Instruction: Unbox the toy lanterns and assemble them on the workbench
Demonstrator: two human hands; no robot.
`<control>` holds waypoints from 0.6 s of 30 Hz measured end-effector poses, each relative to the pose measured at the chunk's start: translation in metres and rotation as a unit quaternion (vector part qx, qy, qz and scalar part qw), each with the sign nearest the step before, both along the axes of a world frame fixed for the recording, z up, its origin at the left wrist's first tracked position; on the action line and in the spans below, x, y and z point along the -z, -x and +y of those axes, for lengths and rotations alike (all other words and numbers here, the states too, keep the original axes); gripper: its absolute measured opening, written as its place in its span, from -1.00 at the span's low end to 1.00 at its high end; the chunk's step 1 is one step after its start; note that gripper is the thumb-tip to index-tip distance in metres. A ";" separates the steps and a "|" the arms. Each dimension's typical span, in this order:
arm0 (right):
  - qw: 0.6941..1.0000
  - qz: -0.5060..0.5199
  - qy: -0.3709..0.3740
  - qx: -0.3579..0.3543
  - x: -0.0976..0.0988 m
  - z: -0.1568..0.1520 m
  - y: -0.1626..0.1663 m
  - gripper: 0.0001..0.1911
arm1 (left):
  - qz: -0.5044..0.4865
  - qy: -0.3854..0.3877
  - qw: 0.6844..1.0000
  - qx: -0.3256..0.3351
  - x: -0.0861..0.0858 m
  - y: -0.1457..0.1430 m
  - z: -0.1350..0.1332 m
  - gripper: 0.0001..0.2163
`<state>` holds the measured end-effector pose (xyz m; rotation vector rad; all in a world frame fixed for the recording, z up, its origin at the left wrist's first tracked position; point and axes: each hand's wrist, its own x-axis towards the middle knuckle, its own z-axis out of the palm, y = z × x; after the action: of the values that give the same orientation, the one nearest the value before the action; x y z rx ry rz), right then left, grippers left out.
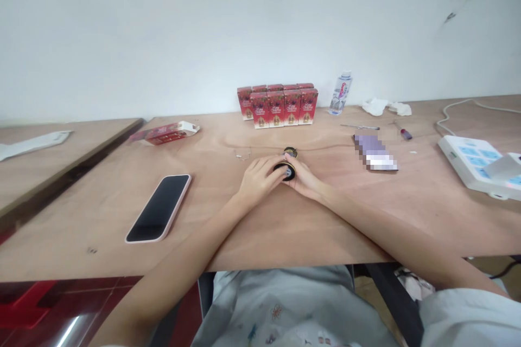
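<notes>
My left hand (259,178) and my right hand (304,178) meet over the middle of the table. Between them is a round black piece with a gold rim (290,172), its grey centre partly showing. The left fingers are closed over its near face, and the right fingers and thumb grip its other side. Just beyond the fingertips sits another round black and gold part (290,151); whether the two are joined is hidden. Some thin wire-like bits (243,154) lie to the left of the hands.
Several red printed boxes (284,108) stand near the wall beside a clear bottle (341,93). An opened red carton (166,133) lies left. Phones (159,209) (374,152) flank my arms. A screwdriver (404,131), crumpled tissue (375,106) and white power strip (468,160) are right.
</notes>
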<state>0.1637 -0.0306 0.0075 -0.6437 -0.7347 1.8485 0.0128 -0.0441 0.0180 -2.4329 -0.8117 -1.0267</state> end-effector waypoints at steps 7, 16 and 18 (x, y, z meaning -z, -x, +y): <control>1.000 0.000 0.013 0.005 -0.003 -0.002 -0.001 -0.75 | -0.007 -0.047 0.999 -0.020 -0.001 -0.001 -0.006 -0.91; 0.993 0.018 0.077 0.091 -0.002 0.008 -0.005 -0.76 | -0.144 0.032 0.979 -0.137 -0.003 0.046 0.044 -0.83; 0.991 0.013 0.081 0.107 -0.003 0.009 -0.006 -0.77 | -0.190 0.111 0.956 -0.192 0.003 0.065 0.069 -0.82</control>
<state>0.1696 -0.0213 0.0101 -0.7714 -0.4808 1.7259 -0.0521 0.0248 0.0147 -2.1397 -1.5331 -1.3164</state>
